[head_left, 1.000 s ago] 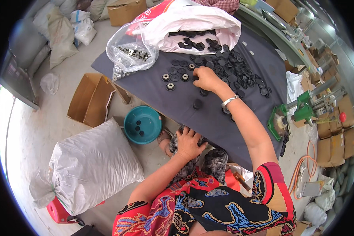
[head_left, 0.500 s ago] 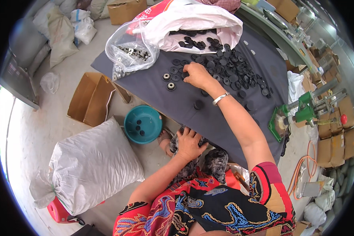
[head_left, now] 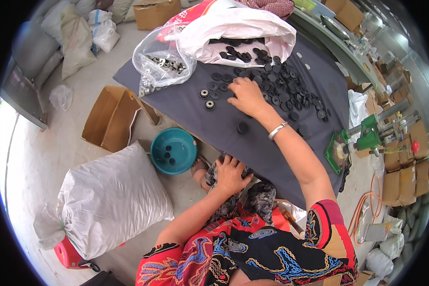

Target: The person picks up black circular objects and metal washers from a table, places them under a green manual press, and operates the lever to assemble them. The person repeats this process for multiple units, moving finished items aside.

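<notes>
My right hand [head_left: 249,97], with a silver bangle at the wrist, is over the left edge of a heap of black round discs [head_left: 291,85] on the dark-covered table [head_left: 200,117]. Its fingers are bent, thumb and fingertips apart, and no held thing shows; what lies under the palm is hidden. Left of the fingertips are several loose black discs [head_left: 212,86]. Two discs with metal rings in their centres [head_left: 209,105] lie nearest the table's left edge. My left hand [head_left: 231,177] rests on my knee, fingers spread, holding nothing.
A clear bag of metal parts [head_left: 169,66] and an open white sack [head_left: 252,26] with black discs stand at the table's far side. A green hand press [head_left: 367,133] is at the right. A teal basin [head_left: 164,164], carton [head_left: 105,119] and full white sack [head_left: 117,200] occupy the floor left.
My right hand has shifted slightly right and nearer, away from the loose discs, and its thumb has parted from the fingers. My left hand has stayed on the knee.
</notes>
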`<control>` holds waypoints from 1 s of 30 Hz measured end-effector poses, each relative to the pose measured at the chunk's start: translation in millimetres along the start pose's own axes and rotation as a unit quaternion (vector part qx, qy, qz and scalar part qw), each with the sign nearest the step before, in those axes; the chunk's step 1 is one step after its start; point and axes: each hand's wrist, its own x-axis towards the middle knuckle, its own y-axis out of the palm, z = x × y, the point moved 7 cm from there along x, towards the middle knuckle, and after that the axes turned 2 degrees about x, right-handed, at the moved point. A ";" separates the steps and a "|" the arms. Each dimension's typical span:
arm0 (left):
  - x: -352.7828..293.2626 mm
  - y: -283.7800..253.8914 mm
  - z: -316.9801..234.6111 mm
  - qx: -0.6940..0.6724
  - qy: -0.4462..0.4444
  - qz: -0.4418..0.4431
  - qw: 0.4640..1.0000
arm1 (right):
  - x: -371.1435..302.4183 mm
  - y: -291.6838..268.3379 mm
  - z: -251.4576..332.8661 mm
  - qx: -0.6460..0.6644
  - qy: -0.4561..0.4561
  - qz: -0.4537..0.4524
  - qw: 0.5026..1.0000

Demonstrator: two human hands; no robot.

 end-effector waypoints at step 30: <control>-1.2 -0.5 2.5 -0.007 -0.002 0.005 1.000 | -0.9 17.4 32.3 0.262 0.032 0.071 0.962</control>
